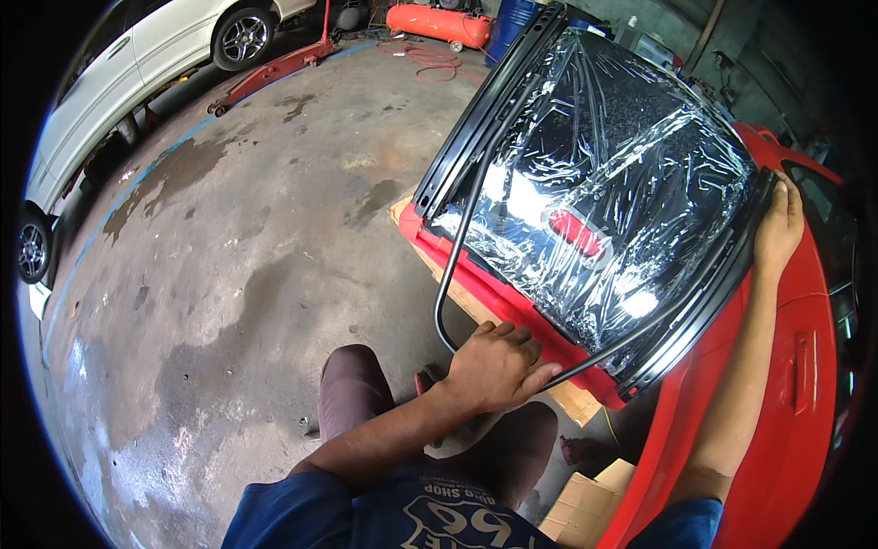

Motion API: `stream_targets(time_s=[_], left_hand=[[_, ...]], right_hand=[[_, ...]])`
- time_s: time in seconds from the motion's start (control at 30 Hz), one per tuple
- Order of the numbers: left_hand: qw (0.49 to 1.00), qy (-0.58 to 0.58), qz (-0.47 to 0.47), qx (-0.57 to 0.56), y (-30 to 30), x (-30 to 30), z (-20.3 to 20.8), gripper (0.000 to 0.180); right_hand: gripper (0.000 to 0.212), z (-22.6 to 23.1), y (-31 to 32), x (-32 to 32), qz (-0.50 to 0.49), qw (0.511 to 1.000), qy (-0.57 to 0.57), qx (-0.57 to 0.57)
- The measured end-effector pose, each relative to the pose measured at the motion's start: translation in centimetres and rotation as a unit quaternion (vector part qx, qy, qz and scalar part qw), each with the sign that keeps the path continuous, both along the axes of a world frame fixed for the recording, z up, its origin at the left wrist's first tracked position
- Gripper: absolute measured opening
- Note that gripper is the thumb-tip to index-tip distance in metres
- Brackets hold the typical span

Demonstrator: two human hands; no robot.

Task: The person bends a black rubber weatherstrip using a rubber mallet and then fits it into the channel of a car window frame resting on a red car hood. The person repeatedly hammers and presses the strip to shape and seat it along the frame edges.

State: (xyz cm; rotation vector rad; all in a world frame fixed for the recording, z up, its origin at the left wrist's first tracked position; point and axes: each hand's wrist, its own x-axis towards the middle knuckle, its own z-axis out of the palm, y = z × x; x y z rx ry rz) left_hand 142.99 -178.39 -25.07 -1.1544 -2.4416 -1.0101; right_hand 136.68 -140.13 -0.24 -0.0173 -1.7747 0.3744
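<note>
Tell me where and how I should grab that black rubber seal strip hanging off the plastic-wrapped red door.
Probably take the black rubber seal strip at its loose curved bend, coming from the floor side on the left. There it bows clear of the red door, so fingers can close around it. The left hand rests by that bend; the right hand steadies the door's far edge.

Crinkled, glossy clear plastic film (604, 183) wraps the panel inside a matt black metal frame (485, 119), beside glossy red painted bodywork (786, 412) above a rough, stained concrete floor (238, 247).
</note>
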Motion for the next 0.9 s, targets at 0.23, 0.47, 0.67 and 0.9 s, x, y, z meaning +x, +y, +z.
stream_targets(time_s=[0.23, 0.47, 0.67, 0.9], left_hand=[[0.989, 0.052, 0.025, 0.136, -0.8, -0.5, -1.0, 0.029], [0.983, 0.068, 0.042, 0.167, 0.8, -1.7, -2.7, 0.035], [0.992, 0.012, 0.047, 0.115, 0.3, -0.8, -1.5, 0.037], [0.998, 0.004, -0.044, 0.039, 4.9, 2.4, 2.0, 0.083]], right_hand=[[0.030, 0.1, -0.4, 0.0, 0.033, 0.997, -0.011, -0.075], [0.030, -0.5, -0.8, 0.2, 0.038, 0.998, 0.013, -0.058], [0.032, -0.6, -1.7, 0.4, -0.001, 1.000, 0.010, -0.022], [0.032, -0.9, -1.3, -0.2, -0.009, 0.999, 0.033, -0.040]])
